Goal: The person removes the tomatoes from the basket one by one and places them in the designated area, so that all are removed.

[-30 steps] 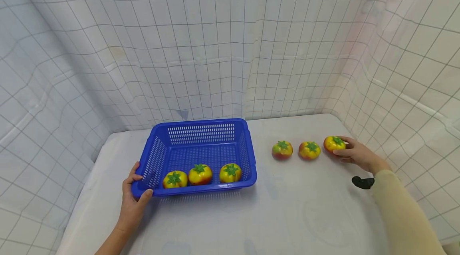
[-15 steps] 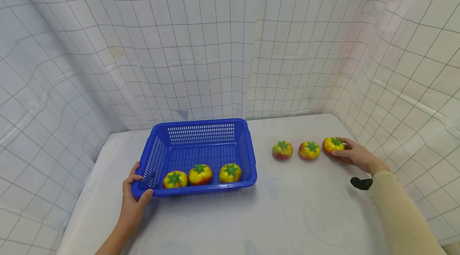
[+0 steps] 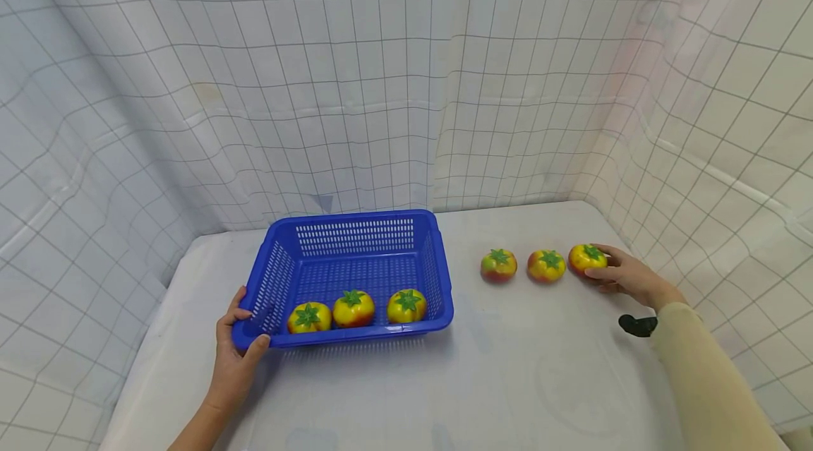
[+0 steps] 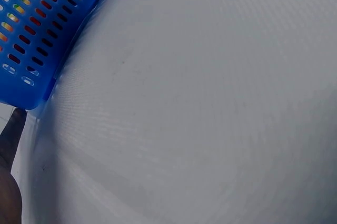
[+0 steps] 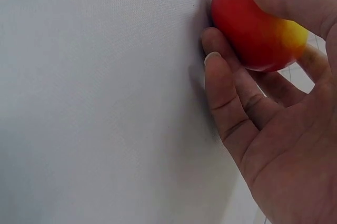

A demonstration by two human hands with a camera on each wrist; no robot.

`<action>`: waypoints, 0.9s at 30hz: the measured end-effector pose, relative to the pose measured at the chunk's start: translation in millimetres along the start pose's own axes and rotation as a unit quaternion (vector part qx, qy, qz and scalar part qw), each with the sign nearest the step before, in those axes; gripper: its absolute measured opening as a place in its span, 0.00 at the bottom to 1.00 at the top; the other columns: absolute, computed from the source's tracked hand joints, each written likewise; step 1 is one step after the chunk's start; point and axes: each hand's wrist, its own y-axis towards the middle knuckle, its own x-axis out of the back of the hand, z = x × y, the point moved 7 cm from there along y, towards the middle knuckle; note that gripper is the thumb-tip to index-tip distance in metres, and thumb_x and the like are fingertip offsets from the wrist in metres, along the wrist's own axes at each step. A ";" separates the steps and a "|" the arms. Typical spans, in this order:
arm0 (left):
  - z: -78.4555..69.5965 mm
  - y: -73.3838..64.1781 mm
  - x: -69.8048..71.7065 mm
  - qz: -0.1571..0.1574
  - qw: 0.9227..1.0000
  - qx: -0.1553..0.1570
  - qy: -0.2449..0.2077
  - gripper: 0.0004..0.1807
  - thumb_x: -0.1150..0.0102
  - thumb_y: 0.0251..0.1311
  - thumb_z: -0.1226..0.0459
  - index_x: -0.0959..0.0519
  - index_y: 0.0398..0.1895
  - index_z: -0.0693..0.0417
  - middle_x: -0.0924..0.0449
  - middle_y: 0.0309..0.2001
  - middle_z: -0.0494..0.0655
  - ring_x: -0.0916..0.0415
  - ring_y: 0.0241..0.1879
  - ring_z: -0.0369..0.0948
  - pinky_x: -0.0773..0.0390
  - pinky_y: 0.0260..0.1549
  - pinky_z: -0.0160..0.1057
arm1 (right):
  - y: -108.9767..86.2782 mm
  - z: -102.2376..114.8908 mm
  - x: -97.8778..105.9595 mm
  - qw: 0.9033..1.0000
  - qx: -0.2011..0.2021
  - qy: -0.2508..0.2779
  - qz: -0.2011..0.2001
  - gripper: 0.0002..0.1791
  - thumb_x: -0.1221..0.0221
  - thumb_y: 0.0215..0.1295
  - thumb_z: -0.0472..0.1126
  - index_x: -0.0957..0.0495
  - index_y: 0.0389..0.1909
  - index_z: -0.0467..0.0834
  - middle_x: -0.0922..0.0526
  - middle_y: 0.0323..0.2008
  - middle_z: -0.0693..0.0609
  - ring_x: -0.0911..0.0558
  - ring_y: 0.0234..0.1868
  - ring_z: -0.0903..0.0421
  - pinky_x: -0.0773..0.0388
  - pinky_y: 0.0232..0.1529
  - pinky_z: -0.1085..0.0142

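In the head view my left hand [image 3: 233,366] grips the front left corner of a blue plastic basket [image 3: 356,246], thumb over the rim and fingers along the side. Three yellow-and-red tomatoes with green leafy tops, one of them the middle tomato [image 3: 353,309], lie along the basket's front wall. At far right my right hand [image 3: 638,281] holds another tomato [image 3: 587,260] between thumb and fingers. The right wrist view shows the thumb across this tomato [image 5: 253,29] and fingers beneath, low over the white surface. Only part of the left hand [image 4: 9,182] appears in the left wrist view.
Two more tomatoes stand in line left of the held one, the nearer tomato [image 3: 546,266] and the farther tomato [image 3: 498,265]. A white cloth-covered table [image 3: 508,380] lies underneath. Grid-patterned white curtains [image 3: 381,84] enclose the back and sides. A dark object [image 3: 638,325] shows beside the right wrist.
My right hand has shifted the held tomato slightly left and toward me, closer to the neighbouring tomato. The left hand and basket stay in place.
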 end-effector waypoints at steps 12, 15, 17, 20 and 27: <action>-1.5 0.0 -0.5 0.002 1.000 0.006 0.013 0.25 0.49 0.73 0.72 0.48 0.65 0.54 0.62 0.82 0.36 0.60 0.79 0.52 0.36 0.56 0.19 | -1.2 -2.1 1.2 1.000 0.004 -0.006 -0.002 0.50 0.39 0.74 0.46 0.63 0.81 0.37 0.55 0.75 0.26 0.28 0.58 0.45 0.20 0.52 0.65; -1.1 0.1 -0.5 0.003 1.000 0.009 0.014 0.25 0.48 0.73 0.72 0.48 0.65 0.54 0.62 0.82 0.35 0.61 0.79 0.52 0.36 0.56 0.19 | -2.7 -0.9 1.0 1.000 0.006 -0.010 -0.001 0.51 0.39 0.73 0.46 0.64 0.81 0.37 0.56 0.75 0.24 0.27 0.57 0.46 0.20 0.52 0.65; -0.8 0.3 -0.3 0.002 1.000 0.008 0.012 0.25 0.48 0.73 0.72 0.48 0.65 0.54 0.62 0.82 0.35 0.61 0.79 0.52 0.36 0.56 0.19 | -3.8 0.0 0.5 1.000 0.006 -0.012 -0.002 0.51 0.38 0.73 0.46 0.64 0.81 0.37 0.57 0.75 0.24 0.27 0.57 0.47 0.19 0.52 0.65; -0.4 0.6 -0.3 0.002 1.000 0.008 0.013 0.26 0.48 0.72 0.72 0.48 0.65 0.55 0.62 0.82 0.35 0.61 0.79 0.52 0.36 0.56 0.19 | -5.1 0.4 0.3 1.000 0.005 -0.016 -0.003 0.52 0.38 0.73 0.45 0.64 0.81 0.37 0.58 0.75 0.23 0.26 0.57 0.48 0.19 0.52 0.65; 0.1 0.8 -0.1 0.002 1.000 0.007 0.009 0.26 0.48 0.72 0.73 0.48 0.65 0.55 0.62 0.82 0.37 0.60 0.79 0.52 0.36 0.56 0.19 | -6.4 -3.6 2.1 0.999 0.003 -0.033 -0.002 0.53 0.38 0.72 0.46 0.65 0.81 0.37 0.59 0.75 0.22 0.25 0.57 0.47 0.20 0.52 0.64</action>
